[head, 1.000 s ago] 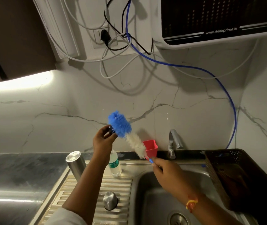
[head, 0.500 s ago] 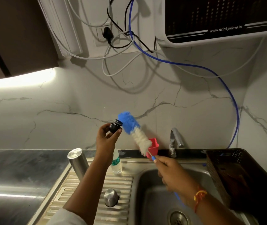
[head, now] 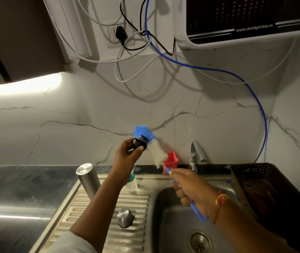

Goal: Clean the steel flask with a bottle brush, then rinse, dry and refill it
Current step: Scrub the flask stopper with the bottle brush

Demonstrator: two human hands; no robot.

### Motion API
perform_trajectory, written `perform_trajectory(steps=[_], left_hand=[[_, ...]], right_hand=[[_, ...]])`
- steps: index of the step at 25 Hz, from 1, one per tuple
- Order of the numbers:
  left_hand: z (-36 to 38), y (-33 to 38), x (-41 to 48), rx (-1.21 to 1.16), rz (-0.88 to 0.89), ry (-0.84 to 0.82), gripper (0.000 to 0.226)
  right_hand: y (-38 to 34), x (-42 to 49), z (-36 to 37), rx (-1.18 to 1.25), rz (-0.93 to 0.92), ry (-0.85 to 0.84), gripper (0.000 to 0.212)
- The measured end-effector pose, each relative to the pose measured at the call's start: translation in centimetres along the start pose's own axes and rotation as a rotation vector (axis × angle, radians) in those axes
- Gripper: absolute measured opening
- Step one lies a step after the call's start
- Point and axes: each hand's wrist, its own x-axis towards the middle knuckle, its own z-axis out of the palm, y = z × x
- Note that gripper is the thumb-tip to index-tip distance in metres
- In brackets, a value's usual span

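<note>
Scrubbing of the small parts is what goes on now, so I judge the task is in its first half. The left hand (head: 126,156) is raised in front of the wall and pinches a small black stopper (head: 139,142) between thumb and curled fingers. The right hand (head: 191,187) is closed around the blue handle of the brush (head: 156,153), above the sink (head: 173,227).

The brush lies on a slant. Its long axis goes from the right hand, low on the right, up to the left, and the blue tip points up toward the wall. The blue tip touches the stopper.

The flask (head: 89,179) is not held by any hand. It stands on the draining board (head: 136,201), left of the sink and near the left forearm, with its long axis close to vertical. The end on top looks flat and closed, so perhaps the mouth is down, but I cannot tell this for sure. Whether the inside is already brushed, the picture does not show. The round steel cap (head: 125,217) sits alone on the draining board, nearer to the camera.

No water comes from the tap (head: 195,154). Rinsing, drying and refilling seem to me not yet done. A plastic bottle (head: 131,181) and a red cup (head: 171,159) stand at the back edge.
</note>
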Motion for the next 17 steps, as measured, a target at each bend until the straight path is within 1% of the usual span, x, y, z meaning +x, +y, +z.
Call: perform_trajectory(steps=[1,4,5,9,11,13,15,17], left_hand=[[0.1,-0.2,-0.1,0.013,0.003,-0.011,0.03],[-0.3,-0.1,0.5,-0.035,0.003,0.107,0.03],[-0.5,-0.1,0.6,-0.03,-0.001,0.114,0.03],[0.0,0.1,0.0,0.099,0.01,-0.068,0.035],[-0.3,0.1,0.4,0.065,0.01,-0.031,0.036],[-0.7,0.2,0.8,0.006,-0.016,0.059,0.04],[-1.0,0.2,1.1,-0.026,-0.037,0.121,0.044],[-1.5,0.2,1.2,-0.038,-0.042,0.146,0.044]], right_hand=[[-0.2,0.0,0.1,0.005,-0.003,0.003,0.025],[0.2,-0.6,0.8,-0.047,-0.019,-0.046,0.023],[0.4,-0.7,0.9,-0.058,-0.021,-0.046,0.022],[0.1,1.1,-0.6,-0.005,-0.006,0.033,0.025],[-0.1,1.6,-1.1,-0.033,-0.04,0.096,0.022],[0.0,1.8,-1.0,-0.104,-0.113,0.182,0.02],[0.4,1.8,-0.9,-0.276,-0.21,0.253,0.023],[1.2,1.7,-0.7,-0.459,-0.292,0.231,0.022]])
